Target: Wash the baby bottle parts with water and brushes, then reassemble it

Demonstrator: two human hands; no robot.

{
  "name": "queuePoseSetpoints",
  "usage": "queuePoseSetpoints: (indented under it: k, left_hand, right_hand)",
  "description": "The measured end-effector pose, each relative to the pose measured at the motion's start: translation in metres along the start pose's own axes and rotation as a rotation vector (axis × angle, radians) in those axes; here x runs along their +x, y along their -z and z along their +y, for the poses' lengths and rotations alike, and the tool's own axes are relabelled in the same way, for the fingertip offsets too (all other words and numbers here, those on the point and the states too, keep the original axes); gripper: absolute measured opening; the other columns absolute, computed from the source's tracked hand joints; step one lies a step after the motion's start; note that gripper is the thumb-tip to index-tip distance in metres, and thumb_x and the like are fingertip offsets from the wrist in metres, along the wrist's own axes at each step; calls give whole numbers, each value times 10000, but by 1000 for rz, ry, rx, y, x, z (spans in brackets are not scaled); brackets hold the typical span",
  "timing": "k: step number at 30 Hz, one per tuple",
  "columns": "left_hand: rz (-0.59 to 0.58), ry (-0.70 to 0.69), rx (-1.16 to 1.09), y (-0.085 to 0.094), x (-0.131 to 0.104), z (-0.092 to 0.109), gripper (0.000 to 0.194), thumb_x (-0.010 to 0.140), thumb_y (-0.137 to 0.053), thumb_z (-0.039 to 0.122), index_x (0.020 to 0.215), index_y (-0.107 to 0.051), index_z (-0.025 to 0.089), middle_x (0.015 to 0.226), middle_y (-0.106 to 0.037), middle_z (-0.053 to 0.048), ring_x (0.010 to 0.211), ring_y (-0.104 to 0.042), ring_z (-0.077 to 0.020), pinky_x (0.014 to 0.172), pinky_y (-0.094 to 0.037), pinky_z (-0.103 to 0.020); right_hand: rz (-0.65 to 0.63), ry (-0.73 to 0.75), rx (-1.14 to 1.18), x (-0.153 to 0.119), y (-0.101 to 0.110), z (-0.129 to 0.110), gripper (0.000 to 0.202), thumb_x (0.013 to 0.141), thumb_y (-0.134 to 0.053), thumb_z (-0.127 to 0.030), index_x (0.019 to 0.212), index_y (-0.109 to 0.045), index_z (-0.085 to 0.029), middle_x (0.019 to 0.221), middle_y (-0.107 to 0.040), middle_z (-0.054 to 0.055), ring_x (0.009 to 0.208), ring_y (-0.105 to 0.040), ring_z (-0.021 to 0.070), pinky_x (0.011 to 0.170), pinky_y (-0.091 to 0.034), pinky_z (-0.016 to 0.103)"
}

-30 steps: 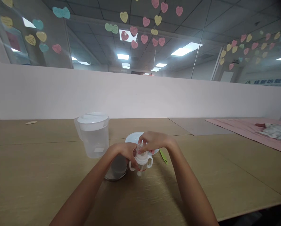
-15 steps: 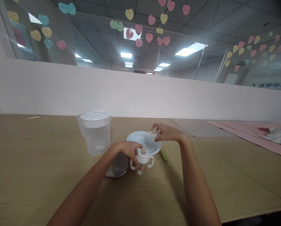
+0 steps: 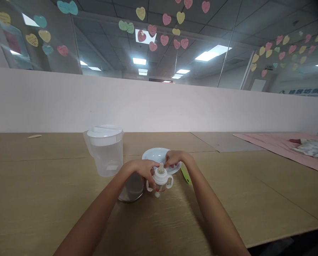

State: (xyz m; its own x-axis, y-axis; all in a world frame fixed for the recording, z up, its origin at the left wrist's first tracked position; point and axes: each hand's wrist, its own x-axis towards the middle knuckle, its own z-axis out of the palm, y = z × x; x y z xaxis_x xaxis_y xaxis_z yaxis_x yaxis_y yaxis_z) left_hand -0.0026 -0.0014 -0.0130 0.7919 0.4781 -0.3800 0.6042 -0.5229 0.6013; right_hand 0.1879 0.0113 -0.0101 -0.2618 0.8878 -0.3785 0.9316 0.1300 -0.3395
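A clear, red-printed baby bottle (image 3: 160,181) with white collar (image 3: 161,177) and handles (image 3: 170,181) stood lower centre; the left hand (image 3: 146,170) clasped its side; the right hand (image 3: 173,158) curled beside its teat (image 3: 161,168); whether it pinched was unclear.

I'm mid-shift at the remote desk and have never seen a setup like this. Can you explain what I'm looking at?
There is no machine here: these are a person's bare hands, seen from a camera worn on that person's head, looking forward and down. The left hand grips a clear bottle with white handles at its side. The right hand has its fingers bent close to the bottle's teat; whether they touch it, I can't tell. Around them on the table are a lidded pitcher, a white bowl, something green beside it, and a round, metal-looking object partly hidden by the left arm. Far right lies a pink cloth.
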Motion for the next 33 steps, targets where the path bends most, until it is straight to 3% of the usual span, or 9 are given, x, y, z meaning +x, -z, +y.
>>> queuePoseSetpoints:
  k: [5,8,10,16,23,28,33]
  left_hand:
    - [-16,19,-26,0,-3,4,667,434,-783,351,1015,-493,197,860,-628,-28,781,-623,-240,481,-510,-258]
    - [1,19,-7,0,-4,6,639,443,-774,354,1004,-513,192,903,-630,-37,822,-618,-241,498,-507,-251]
    - [-4,38,-3,0,-4,6,592,454,-765,350,971,-534,179,904,-638,-40,827,-618,-236,532,-507,-254]
    - [57,82,63,0,-4,3,502,413,-770,347,826,-550,164,816,-632,-10,716,-620,-200,526,-470,-237]
    - [34,14,93,1,-1,-1,474,437,-757,396,807,-566,169,717,-562,24,646,-571,-152,505,-422,-211]
    - [24,12,118,2,-2,-1,426,448,-746,408,754,-585,159,650,-558,28,630,-555,-149,540,-427,-224]
    - [-3,13,17,1,-2,-1,451,463,-743,356,848,-603,167,787,-625,-5,727,-592,-186,537,-469,-236]
  right_hand:
    - [152,71,59,-46,13,-21,320,846,-418,-379,709,-550,-121,799,-657,113,616,-618,136,515,-478,203]
    - [116,161,145,-69,9,-42,388,794,-473,-514,744,-564,-140,810,-659,96,579,-616,145,447,-471,205]
    - [99,159,88,-76,2,-56,385,708,-581,-523,770,-586,-143,796,-660,91,547,-612,156,412,-462,213]
    - [195,45,-168,-69,-13,-77,331,570,-715,-382,774,-628,-135,756,-656,86,457,-580,135,372,-406,193]
    - [81,103,-243,-63,-12,-72,282,606,-657,-380,734,-622,-131,630,-634,70,502,-590,168,391,-396,214]
    - [130,234,-294,-61,-11,-65,397,521,-716,-313,881,-615,-181,843,-649,46,690,-622,187,479,-414,199]
    - [90,234,-61,-65,-4,-58,423,589,-686,-412,935,-568,-199,971,-618,43,594,-603,127,434,-426,189]
